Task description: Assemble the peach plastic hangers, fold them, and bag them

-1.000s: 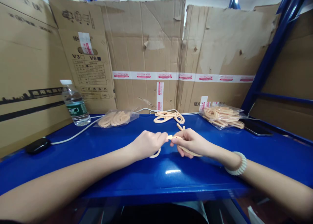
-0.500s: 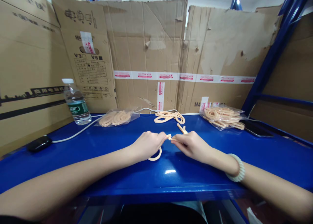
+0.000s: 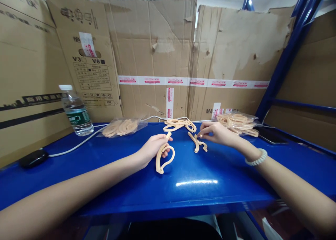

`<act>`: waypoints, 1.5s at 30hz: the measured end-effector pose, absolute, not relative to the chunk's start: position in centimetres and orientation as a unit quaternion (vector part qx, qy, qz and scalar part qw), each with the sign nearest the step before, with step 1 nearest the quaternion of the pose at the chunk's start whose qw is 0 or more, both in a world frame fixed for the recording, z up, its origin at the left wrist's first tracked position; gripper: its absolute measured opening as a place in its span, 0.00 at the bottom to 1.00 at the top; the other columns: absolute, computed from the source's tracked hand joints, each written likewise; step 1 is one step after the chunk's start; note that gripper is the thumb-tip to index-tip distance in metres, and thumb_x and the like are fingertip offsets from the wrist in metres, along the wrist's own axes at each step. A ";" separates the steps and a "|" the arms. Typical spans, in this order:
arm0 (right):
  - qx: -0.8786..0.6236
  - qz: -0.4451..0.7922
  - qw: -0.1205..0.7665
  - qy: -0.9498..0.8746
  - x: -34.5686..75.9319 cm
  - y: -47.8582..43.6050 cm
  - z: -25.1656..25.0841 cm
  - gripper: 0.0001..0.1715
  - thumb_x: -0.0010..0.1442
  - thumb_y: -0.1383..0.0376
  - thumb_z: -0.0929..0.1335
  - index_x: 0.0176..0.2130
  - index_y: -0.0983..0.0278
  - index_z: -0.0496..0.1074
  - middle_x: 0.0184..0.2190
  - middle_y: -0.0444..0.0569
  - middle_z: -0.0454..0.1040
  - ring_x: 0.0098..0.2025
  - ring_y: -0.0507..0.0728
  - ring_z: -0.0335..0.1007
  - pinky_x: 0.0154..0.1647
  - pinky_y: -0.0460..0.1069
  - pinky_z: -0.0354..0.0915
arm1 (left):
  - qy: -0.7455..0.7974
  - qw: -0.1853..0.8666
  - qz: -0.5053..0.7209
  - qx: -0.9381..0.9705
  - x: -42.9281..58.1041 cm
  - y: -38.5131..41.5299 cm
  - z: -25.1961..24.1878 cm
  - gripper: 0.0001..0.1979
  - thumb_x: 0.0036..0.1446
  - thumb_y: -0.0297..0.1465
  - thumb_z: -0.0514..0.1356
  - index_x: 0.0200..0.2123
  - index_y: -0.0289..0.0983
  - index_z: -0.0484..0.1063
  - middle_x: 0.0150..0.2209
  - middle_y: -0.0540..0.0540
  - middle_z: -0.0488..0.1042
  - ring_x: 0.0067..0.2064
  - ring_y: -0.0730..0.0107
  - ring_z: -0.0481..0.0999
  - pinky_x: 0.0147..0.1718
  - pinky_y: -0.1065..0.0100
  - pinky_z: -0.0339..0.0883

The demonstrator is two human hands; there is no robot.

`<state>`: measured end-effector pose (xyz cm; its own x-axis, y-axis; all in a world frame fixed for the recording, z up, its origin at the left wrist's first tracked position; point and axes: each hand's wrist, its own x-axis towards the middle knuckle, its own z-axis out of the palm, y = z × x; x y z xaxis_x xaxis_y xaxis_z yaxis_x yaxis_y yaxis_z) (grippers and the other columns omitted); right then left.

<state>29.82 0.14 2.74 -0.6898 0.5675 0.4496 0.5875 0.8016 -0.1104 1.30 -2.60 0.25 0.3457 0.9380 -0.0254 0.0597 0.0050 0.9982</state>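
My left hand is closed around a peach-coloured looped strip. One end pokes up above the thumb, and a thin loop hangs out to the right below the fingers. My right hand is over the table at the right, its thumb and fingertips pinched together. What they hold, if anything, is too small to make out. Just below and left of those fingertips lie short peach-coloured strip pieces, some of them curved. Behind both hands, a loose heap of peach-coloured loops rests at the back of the table.
Clear bags of peach-coloured loops lie at the left and right. A phone is beside the right bag. A water bottle, a white cable and a black device stand left. Cardboard walls the blue table.
My hands have parted from their meeting point at the centre. The left now shows the looped strip upright in its grip; the right has moved back and right to the short pieces.
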 end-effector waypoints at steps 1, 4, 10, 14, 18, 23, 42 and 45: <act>-0.319 -0.011 0.218 -0.922 29.6 0.0 2.7 0.09 0.60 0.69 0.67 0.34 0.66 0.79 0.32 0.50 0.73 0.31 0.54 0.70 0.33 0.47 0.65 | 0.426 0.574 0.392 0.579 1.2 -2.7 0.4 0.08 0.62 0.29 0.52 0.38 0.33 0.69 0.20 0.51 0.70 0.20 0.76 0.70 0.24 0.72 0.66; -0.347 0.002 0.157 -0.925 29.3 -0.4 2.8 0.09 0.55 0.75 0.67 0.32 0.67 0.77 0.32 0.50 0.74 0.31 0.53 0.71 0.33 0.46 0.66 | 0.438 0.579 0.409 0.553 1.1 -3.2 0.7 0.06 0.61 0.28 0.54 0.37 0.33 0.69 0.25 0.47 0.76 0.26 0.74 0.76 0.29 0.72 0.68; -0.373 -0.018 0.090 -0.923 29.5 -0.6 3.0 0.17 0.51 0.83 0.63 0.31 0.66 0.74 0.32 0.49 0.75 0.33 0.55 0.72 0.36 0.47 0.66 | 0.449 0.585 0.440 0.513 1.3 -3.9 1.4 0.05 0.61 0.29 0.56 0.36 0.34 0.70 0.30 0.43 0.79 0.37 0.65 0.81 0.36 0.68 0.71; -0.315 -0.078 0.209 -0.923 27.4 -2.5 2.9 0.11 0.63 0.73 0.63 0.42 0.65 0.72 0.38 0.53 0.74 0.40 0.58 0.70 0.41 0.52 0.67 | 0.442 0.590 0.463 0.491 1.3 -3.9 1.3 0.03 0.62 0.28 0.56 0.35 0.34 0.68 0.32 0.42 0.79 0.39 0.64 0.81 0.38 0.65 0.73; -0.186 -0.122 0.222 -0.949 24.1 -5.1 2.2 0.17 0.66 0.60 0.64 0.52 0.65 0.68 0.48 0.58 0.72 0.52 0.62 0.65 0.53 0.59 0.63 | 0.421 0.591 0.462 0.509 1.2 -3.7 1.0 0.03 0.62 0.29 0.57 0.36 0.34 0.68 0.35 0.41 0.80 0.39 0.64 0.80 0.38 0.64 0.73; -0.155 -0.225 0.163 -0.948 22.3 -6.1 0.8 0.13 0.70 0.63 0.59 0.44 0.65 0.71 0.45 0.53 0.75 0.58 0.60 0.61 0.63 0.61 0.50 | 0.405 0.596 0.466 0.513 1.2 -3.7 0.8 0.03 0.62 0.27 0.56 0.37 0.34 0.68 0.34 0.42 0.79 0.36 0.67 0.79 0.36 0.66 0.73; -0.229 -0.186 0.222 -0.929 22.7 -5.5 -0.3 0.22 0.70 0.56 0.59 0.35 0.66 0.72 0.28 0.48 0.72 0.30 0.54 0.63 0.44 0.54 0.50 | 0.271 -0.015 0.230 0.934 1.1 -4.9 -0.9 0.04 0.65 0.31 0.53 0.37 0.39 0.65 0.36 0.51 0.75 0.40 0.66 0.75 0.61 0.45 0.47; -0.223 -0.173 0.232 -0.931 22.6 -5.6 -0.4 0.22 0.69 0.55 0.60 0.34 0.67 0.73 0.26 0.47 0.71 0.29 0.54 0.62 0.43 0.54 0.49 | 0.273 -0.033 0.202 0.940 1.1 -4.8 -0.8 0.07 0.66 0.32 0.52 0.35 0.38 0.65 0.34 0.50 0.74 0.38 0.65 0.74 0.54 0.53 0.58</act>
